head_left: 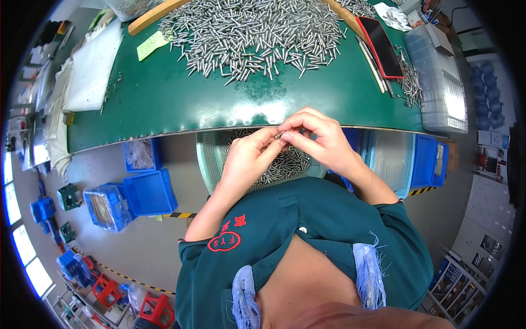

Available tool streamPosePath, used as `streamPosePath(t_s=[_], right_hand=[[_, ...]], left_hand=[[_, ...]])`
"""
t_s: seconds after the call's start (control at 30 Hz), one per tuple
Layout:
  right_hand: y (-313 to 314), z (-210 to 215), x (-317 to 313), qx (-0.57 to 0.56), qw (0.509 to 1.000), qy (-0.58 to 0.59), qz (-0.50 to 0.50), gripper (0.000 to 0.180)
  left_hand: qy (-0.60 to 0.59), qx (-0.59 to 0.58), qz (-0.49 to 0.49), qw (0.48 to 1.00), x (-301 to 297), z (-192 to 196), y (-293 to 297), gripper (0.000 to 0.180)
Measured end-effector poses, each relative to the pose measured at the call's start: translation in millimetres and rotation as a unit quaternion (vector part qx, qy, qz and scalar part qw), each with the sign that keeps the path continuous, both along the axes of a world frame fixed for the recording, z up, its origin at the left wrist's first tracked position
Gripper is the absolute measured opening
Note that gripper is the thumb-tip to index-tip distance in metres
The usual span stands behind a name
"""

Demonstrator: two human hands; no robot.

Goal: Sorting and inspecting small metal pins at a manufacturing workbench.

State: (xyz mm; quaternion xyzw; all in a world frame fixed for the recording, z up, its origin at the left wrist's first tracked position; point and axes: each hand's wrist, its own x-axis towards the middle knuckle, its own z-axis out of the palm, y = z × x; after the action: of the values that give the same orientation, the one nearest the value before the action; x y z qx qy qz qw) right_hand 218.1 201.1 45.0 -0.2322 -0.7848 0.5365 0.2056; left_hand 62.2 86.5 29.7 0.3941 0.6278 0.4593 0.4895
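Pinched between both hands, left hand (249, 159) and right hand (323, 140), a pin (279, 133) sits over the basket (211, 159), seemingly mid-assembly, needing fine alignment next.

tiny metal pin (280, 133), silvery and thin, was pinched between the fingertips of both hands right at the table's near edge, lying roughly level. too small to make out more. below it sat a pale perforated basket (211, 159) holding more of the same pins.
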Motion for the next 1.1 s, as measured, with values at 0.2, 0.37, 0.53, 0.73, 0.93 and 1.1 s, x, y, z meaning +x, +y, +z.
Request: streamPosePath(t_s=[0.2,0.37,0.53,0.73,0.93,1.1], right_hand=[[4,-4,1,-0.446,0.894,0.034,0.030,0.017],[-1,-13,0,-0.629,0.771,0.081,0.052,0.022],[-1,-17,1,-0.607,0.791,0.067,0.031,0.022],[-3,-21,-2,-0.611,0.791,0.035,0.031,0.022],[-5,-28,0,-0.725,0.685,0.054,0.055,0.020],[-6,-38,0,-0.787,0.609,0.077,0.067,0.018]], left_hand=[[-0.051,-0.003,-0.074,0.996,-12,22,-8,0.022],[-0.096,-0.026,-0.061,0.993,-15,27,-12,0.021],[-0.046,-0.040,-0.044,0.997,-18,31,-11,0.018],[0.037,-0.061,-0.078,0.994,-18,39,-6,0.015],[0.039,-0.045,-0.120,0.991,-22,27,-2,0.021],[-0.064,-0.025,-0.121,0.990,-26,13,-1,0.040]])
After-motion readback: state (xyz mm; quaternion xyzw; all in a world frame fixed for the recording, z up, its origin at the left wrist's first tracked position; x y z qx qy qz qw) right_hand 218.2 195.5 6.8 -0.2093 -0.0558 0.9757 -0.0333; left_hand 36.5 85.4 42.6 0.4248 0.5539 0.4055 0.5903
